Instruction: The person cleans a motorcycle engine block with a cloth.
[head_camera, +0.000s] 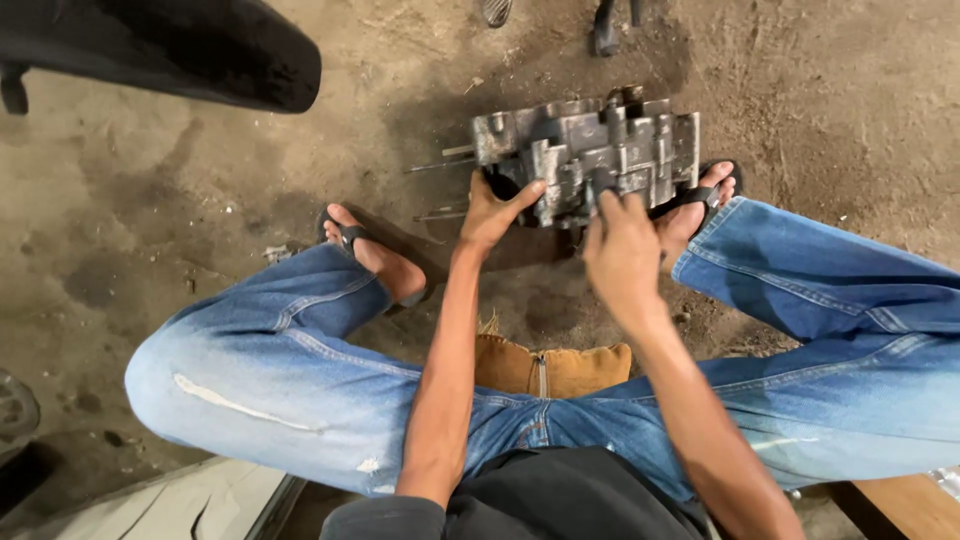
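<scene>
While gripping the grey metal engine case (590, 155) on the dirt floor (160, 200) between the sandalled feet, left hand (492, 212) clamped on its lower edge, right hand (622, 250) closed on its underside; could slip and drop onto the bare toes (718, 180), judging by the oily grime

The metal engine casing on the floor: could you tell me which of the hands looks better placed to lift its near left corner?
Probably the left hand: it already grips the engine casing at that near left corner, thumb along the edge. The right hand rests further right, at the casing's near middle.
</scene>
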